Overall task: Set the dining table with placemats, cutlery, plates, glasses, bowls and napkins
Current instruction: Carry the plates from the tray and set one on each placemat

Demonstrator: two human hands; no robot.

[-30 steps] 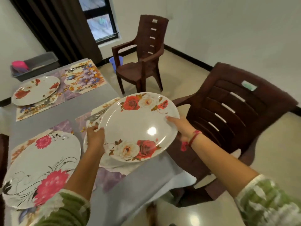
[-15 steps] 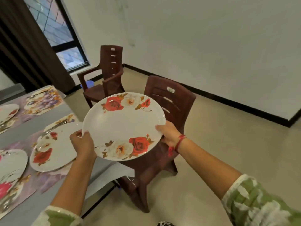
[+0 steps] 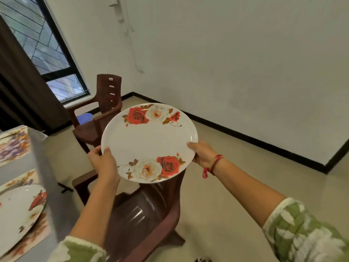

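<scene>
no readable text, label or number shows anywhere here

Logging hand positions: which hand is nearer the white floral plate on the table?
Left. The left hand grips the held white rose-print plate on the edge toward the white floral table plate; the right hand grips the opposite edge.

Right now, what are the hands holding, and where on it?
Both grip the rose plate by its rim: left hand at the near-left edge, right hand at the right edge.
</scene>
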